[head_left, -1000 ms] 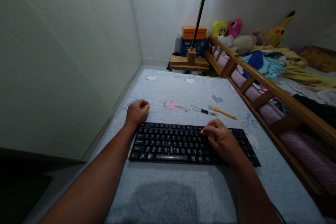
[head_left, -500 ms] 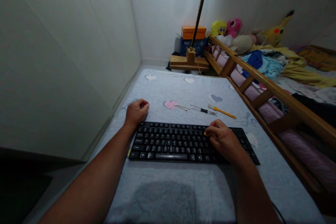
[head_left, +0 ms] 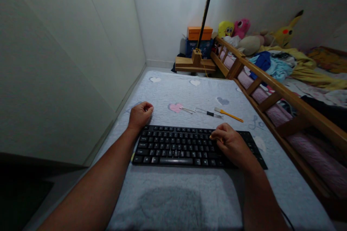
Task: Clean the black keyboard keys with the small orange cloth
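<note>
A black keyboard (head_left: 176, 148) lies across the light-blue sheet. Over the right part of its keys, my right hand (head_left: 230, 142) is closed on a small yellowish piece (head_left: 213, 137), perhaps cloth; most of it is hidden by the fingers. Just beyond the keyboard's upper left corner, my left hand (head_left: 140, 115) rests on the sheet with its fingers curled in, and nothing shows in it. Behind the keyboard lie several thin cotton swabs (head_left: 187, 110), a wire tool with a black grip (head_left: 210, 113), and a yellow-handled brush (head_left: 229, 114).
A wooden bed rail (head_left: 271, 83) runs along the right side, with clothes and plush toys (head_left: 226, 29) behind it. To the left stands a pale cabinet panel (head_left: 67, 61). At the far end are a wooden stand (head_left: 195, 65) with a dark pole and an orange box (head_left: 200, 33).
More of the yellowish piece shows at my right fingertips, with that hand still over the same keys. My left hand has hardly moved.
</note>
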The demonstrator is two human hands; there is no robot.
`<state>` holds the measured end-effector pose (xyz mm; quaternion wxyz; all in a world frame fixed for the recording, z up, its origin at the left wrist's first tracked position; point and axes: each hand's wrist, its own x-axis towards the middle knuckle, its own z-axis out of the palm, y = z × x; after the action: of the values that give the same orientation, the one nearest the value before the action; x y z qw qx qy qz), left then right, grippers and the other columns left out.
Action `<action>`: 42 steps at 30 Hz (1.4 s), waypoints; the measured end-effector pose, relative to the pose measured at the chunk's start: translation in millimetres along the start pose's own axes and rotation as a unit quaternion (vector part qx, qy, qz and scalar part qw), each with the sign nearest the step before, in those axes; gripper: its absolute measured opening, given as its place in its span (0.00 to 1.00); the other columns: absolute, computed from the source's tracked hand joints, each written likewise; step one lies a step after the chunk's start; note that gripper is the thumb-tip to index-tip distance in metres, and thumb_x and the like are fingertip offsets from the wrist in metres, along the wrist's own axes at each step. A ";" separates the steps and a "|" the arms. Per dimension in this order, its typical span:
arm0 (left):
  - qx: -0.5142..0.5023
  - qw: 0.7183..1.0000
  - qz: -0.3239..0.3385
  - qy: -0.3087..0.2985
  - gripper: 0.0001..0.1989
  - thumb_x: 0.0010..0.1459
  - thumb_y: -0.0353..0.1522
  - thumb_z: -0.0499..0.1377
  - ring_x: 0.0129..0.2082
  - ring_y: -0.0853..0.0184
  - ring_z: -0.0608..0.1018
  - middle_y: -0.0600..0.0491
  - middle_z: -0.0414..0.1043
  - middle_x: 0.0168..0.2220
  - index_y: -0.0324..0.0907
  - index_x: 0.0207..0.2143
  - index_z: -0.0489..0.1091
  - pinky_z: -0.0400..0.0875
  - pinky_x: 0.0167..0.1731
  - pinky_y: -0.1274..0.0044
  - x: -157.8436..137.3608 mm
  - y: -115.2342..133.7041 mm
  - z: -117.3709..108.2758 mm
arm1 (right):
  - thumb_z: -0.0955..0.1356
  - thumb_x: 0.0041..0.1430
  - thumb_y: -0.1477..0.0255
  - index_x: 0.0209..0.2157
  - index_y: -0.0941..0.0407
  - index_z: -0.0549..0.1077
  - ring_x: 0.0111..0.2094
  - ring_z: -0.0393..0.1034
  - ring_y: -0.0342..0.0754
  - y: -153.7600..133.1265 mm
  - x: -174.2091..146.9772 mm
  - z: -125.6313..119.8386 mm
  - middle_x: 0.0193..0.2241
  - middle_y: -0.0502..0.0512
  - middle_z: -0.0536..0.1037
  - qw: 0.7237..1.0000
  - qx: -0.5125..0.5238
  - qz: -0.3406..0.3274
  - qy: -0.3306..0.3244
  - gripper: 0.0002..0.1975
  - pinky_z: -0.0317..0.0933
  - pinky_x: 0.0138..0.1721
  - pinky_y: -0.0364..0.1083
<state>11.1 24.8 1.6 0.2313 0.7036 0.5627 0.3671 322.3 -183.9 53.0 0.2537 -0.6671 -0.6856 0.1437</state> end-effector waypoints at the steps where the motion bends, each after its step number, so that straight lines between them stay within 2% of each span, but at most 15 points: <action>1: 0.000 1.000 -0.001 0.000 0.12 0.52 0.40 0.56 0.29 0.66 0.74 0.52 0.75 0.28 0.42 0.30 0.74 0.68 0.34 0.75 -0.1 0.3 0.0 | 0.63 0.54 0.82 0.31 0.55 0.76 0.32 0.67 0.45 0.2 -0.1 0.4 0.35 0.53 0.70 1.000 -0.004 0.001 -0.001 0.13 0.62 0.35 0.44; 10: 0.007 1.000 0.002 0.004 0.12 0.52 0.39 0.56 0.28 0.66 0.74 0.52 0.75 0.28 0.41 0.30 0.74 0.68 0.35 0.74 -0.9 3.7 -1.3 | 0.64 0.53 0.79 0.28 0.55 0.76 0.34 0.67 0.47 13.6 -3.6 -10.5 0.33 0.54 0.70 0.997 -0.045 0.058 0.006 0.09 0.61 0.37 0.46; 14: 0.003 1.000 0.001 0.001 0.12 0.52 0.39 0.56 0.27 0.66 0.74 0.52 0.75 0.27 0.41 0.30 0.74 0.67 0.33 0.74 -1.2 3.5 -1.5 | 0.63 0.54 0.80 0.30 0.55 0.76 0.34 0.67 0.46 6.6 -2.6 -7.7 0.35 0.54 0.70 0.999 -0.016 0.030 0.013 0.11 0.61 0.36 0.45; 17: 0.002 1.000 0.003 0.004 0.12 0.52 0.39 0.56 0.27 0.67 0.74 0.53 0.75 0.27 0.41 0.30 0.74 0.68 0.33 0.75 -0.9 2.3 -0.8 | 0.63 0.54 0.81 0.31 0.55 0.76 0.34 0.67 0.45 2.1 -2.0 -2.3 0.35 0.53 0.70 1.000 -0.006 0.006 -0.007 0.12 0.61 0.36 0.44; 20: 0.001 1.000 0.006 0.007 0.12 0.52 0.39 0.56 0.27 0.67 0.74 0.53 0.75 0.27 0.42 0.29 0.74 0.68 0.33 0.75 -0.4 0.5 0.2 | 0.63 0.52 0.82 0.30 0.55 0.75 0.33 0.67 0.45 6.5 -3.5 -2.3 0.35 0.53 0.70 0.999 -0.028 0.014 -0.018 0.12 0.61 0.36 0.44; 25: 0.005 1.000 0.003 0.009 0.12 0.51 0.40 0.56 0.28 0.66 0.74 0.53 0.75 0.27 0.42 0.29 0.74 0.68 0.33 0.75 0.2 0.1 0.8 | 0.64 0.50 0.81 0.28 0.55 0.76 0.32 0.67 0.46 26.5 -7.9 -20.7 0.33 0.53 0.71 0.997 -0.058 0.051 0.017 0.11 0.61 0.35 0.45; 29: 0.004 1.000 0.002 0.006 0.13 0.51 0.40 0.56 0.28 0.66 0.75 0.53 0.75 0.27 0.42 0.29 0.74 0.68 0.34 0.75 0.6 1.6 -0.1 | 0.64 0.52 0.79 0.30 0.54 0.77 0.33 0.68 0.46 33.3 -10.5 -31.1 0.34 0.54 0.71 0.998 -0.036 0.042 0.034 0.10 0.63 0.35 0.45; 36: 0.007 1.000 0.000 0.008 0.13 0.51 0.41 0.56 0.28 0.65 0.75 0.53 0.75 0.27 0.42 0.30 0.74 0.68 0.34 0.74 0.5 -0.3 0.2 | 0.63 0.53 0.80 0.32 0.54 0.77 0.34 0.69 0.46 26.3 -14.1 -15.4 0.35 0.54 0.71 1.000 -0.006 -0.001 0.019 0.12 0.63 0.36 0.44; 42: 0.018 1.000 -0.007 0.010 0.14 0.50 0.42 0.56 0.29 0.65 0.75 0.53 0.76 0.28 0.42 0.30 0.74 0.69 0.34 0.75 0.4 -0.2 0.2 | 0.64 0.52 0.81 0.30 0.54 0.77 0.34 0.68 0.46 33.3 -17.2 -11.4 0.35 0.53 0.71 0.999 -0.031 0.009 0.029 0.11 0.63 0.35 0.44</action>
<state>11.2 25.2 1.4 0.2154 0.7002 0.5761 0.3625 356.1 -200.2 41.9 0.2512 -0.6846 -0.6762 0.1049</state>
